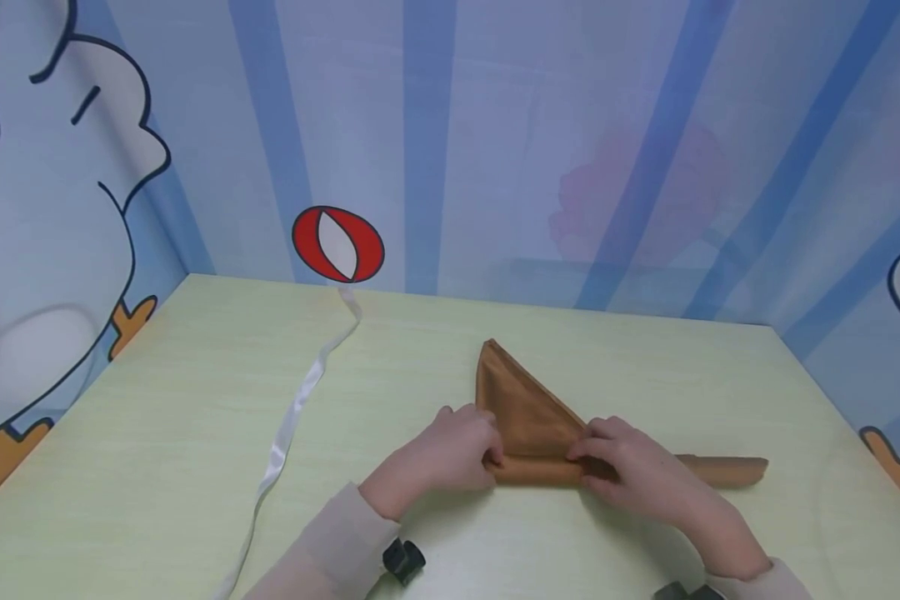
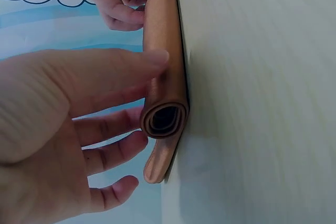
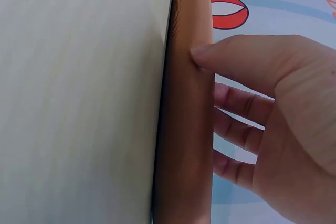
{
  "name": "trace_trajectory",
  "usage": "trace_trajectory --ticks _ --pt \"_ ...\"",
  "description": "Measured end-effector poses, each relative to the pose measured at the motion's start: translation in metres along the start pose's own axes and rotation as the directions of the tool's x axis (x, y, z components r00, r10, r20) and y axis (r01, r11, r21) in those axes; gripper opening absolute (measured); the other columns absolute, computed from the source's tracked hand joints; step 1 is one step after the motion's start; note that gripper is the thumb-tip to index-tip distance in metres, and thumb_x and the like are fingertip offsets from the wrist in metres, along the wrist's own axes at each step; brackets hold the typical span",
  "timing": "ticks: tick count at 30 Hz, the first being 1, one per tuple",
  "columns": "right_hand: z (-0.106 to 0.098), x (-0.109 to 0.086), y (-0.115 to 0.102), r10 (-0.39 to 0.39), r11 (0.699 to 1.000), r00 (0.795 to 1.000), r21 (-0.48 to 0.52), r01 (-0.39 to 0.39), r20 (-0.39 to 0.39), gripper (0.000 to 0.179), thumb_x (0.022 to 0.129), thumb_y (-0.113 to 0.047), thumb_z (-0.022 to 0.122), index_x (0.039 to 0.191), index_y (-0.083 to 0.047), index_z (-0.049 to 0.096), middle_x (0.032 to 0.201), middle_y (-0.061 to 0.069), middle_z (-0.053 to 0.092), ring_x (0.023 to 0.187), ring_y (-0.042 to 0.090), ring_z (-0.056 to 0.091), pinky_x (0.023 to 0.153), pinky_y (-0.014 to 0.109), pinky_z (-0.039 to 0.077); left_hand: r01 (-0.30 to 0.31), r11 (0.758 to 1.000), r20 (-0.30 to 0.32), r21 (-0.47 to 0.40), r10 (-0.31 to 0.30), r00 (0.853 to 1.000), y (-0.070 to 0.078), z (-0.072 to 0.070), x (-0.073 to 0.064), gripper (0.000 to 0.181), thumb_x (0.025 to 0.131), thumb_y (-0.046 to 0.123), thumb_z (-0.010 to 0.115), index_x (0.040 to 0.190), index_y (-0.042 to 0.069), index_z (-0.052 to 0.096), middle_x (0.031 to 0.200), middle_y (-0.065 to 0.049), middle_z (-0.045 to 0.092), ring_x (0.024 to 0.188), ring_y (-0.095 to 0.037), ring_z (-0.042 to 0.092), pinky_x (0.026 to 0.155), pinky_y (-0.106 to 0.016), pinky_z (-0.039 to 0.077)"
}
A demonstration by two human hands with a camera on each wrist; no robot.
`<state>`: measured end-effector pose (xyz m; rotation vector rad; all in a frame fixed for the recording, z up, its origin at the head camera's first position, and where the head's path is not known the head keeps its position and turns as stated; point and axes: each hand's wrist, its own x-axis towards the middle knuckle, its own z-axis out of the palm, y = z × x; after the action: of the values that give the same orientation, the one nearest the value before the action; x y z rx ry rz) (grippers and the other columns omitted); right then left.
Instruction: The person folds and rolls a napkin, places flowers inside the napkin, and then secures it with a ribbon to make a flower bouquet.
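Observation:
A glossy brown cloth [image 1: 532,408] lies on the table, partly rolled, with a flat triangular flap pointing away from me. Its rolled near edge [image 1: 540,472] runs sideways between both hands, and a rolled tail sticks out at the right. My left hand [image 1: 453,450] pinches the roll close to its left end, thumb on the near side and fingers behind. Layers coil round a hollow at that end [image 2: 165,120] in the left wrist view. Further right, my right hand [image 1: 630,467] grips the same roll, its thumb pressing the near side [image 3: 202,56] in the right wrist view.
A white ribbon [image 1: 292,425] trails across the pale table [image 1: 157,450] left of my hands. Behind the table hangs a blue striped backdrop [image 1: 480,150] printed with a red-and-white ball and cartoon figures.

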<state>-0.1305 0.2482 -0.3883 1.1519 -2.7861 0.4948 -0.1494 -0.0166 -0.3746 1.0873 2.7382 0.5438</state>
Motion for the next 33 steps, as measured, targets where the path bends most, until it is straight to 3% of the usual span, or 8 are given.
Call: trace_trajectory --ticks 8,15,21,24,26,30,33 --pt "-0.0001 0.0008 0.0001 0.042 0.999 0.998 -0.015 -0.042 0.046 0.029 0.078 -0.010 0.078 0.106 -0.010 0.070 0.100 -0.002 0.064 0.092 0.020 0.059 0.079 0.038 0.050 0.020 0.999 0.007 0.040 -0.020 1.000 0.0005 0.0012 0.0006 0.027 0.068 0.000 0.070 0.090 0.015 0.077 0.090 0.008 0.066 0.084 -0.012 0.050 0.068 -0.027 0.027" --pt "-0.0011 -0.0002 0.0004 0.074 0.997 0.995 0.019 -0.075 0.063 0.027 0.083 -0.011 0.073 0.109 -0.008 0.070 0.099 -0.004 0.066 0.088 0.015 0.059 0.073 0.033 0.049 0.027 1.000 0.041 0.009 -0.027 0.999 -0.0006 -0.0013 0.0010 0.021 0.073 0.004 0.069 0.091 0.012 0.077 0.093 0.005 0.070 0.085 -0.013 0.052 0.071 -0.028 0.029" --pt "-0.0028 -0.0010 0.0002 0.050 0.998 0.997 0.028 -0.052 0.055 0.025 0.085 -0.008 0.069 0.110 -0.007 0.069 0.096 -0.004 0.066 0.086 0.013 0.058 0.071 0.031 0.049 0.021 0.997 0.072 -0.074 -0.016 0.997 -0.0040 -0.0002 0.0032 0.013 0.076 0.003 0.065 0.075 0.014 0.072 0.070 0.011 0.057 0.069 -0.008 0.040 0.085 -0.041 0.037" --pt "-0.0020 -0.0010 0.0001 0.045 0.998 0.997 0.037 -0.047 0.057 0.025 0.086 -0.007 0.067 0.111 -0.007 0.069 0.097 -0.003 0.067 0.086 0.012 0.058 0.071 0.030 0.048 0.016 0.995 0.090 -0.094 -0.008 0.996 -0.0055 0.0002 0.0043 0.018 0.079 0.003 0.064 0.067 0.016 0.065 0.063 0.011 0.047 0.064 -0.006 0.036 0.093 -0.051 0.036" --pt "-0.0012 -0.0010 -0.0001 0.045 0.998 0.997 0.034 -0.046 0.056 0.026 0.086 -0.007 0.067 0.111 -0.008 0.069 0.098 -0.003 0.068 0.087 0.011 0.058 0.071 0.030 0.048 0.015 0.995 0.100 -0.102 -0.005 0.995 -0.0058 -0.0002 0.0042 0.021 0.081 0.004 0.064 0.065 0.017 0.062 0.061 0.011 0.044 0.062 -0.006 0.035 0.091 -0.050 0.036" --pt "-0.0005 -0.0010 -0.0008 0.043 0.998 0.998 0.033 -0.045 0.053 0.026 0.086 -0.004 0.065 0.112 -0.007 0.068 0.099 -0.002 0.068 0.087 0.012 0.058 0.071 0.029 0.049 0.016 0.992 0.112 -0.122 -0.002 0.994 -0.0052 -0.0020 0.0028 0.023 0.085 0.006 0.064 0.064 0.015 0.061 0.061 0.010 0.042 0.062 -0.006 0.036 0.088 -0.047 0.036" --pt "0.0002 -0.0003 -0.0012 0.038 0.999 0.998 0.026 -0.039 0.040 0.027 0.085 -0.002 0.065 0.111 -0.008 0.067 0.099 -0.002 0.068 0.087 0.013 0.059 0.072 0.031 0.050 0.036 0.990 0.120 -0.137 -0.019 0.993 -0.0049 -0.0028 0.0024 0.012 0.088 0.007 0.064 0.077 0.012 0.065 0.069 0.008 0.051 0.069 -0.007 0.043 0.089 -0.046 0.035"
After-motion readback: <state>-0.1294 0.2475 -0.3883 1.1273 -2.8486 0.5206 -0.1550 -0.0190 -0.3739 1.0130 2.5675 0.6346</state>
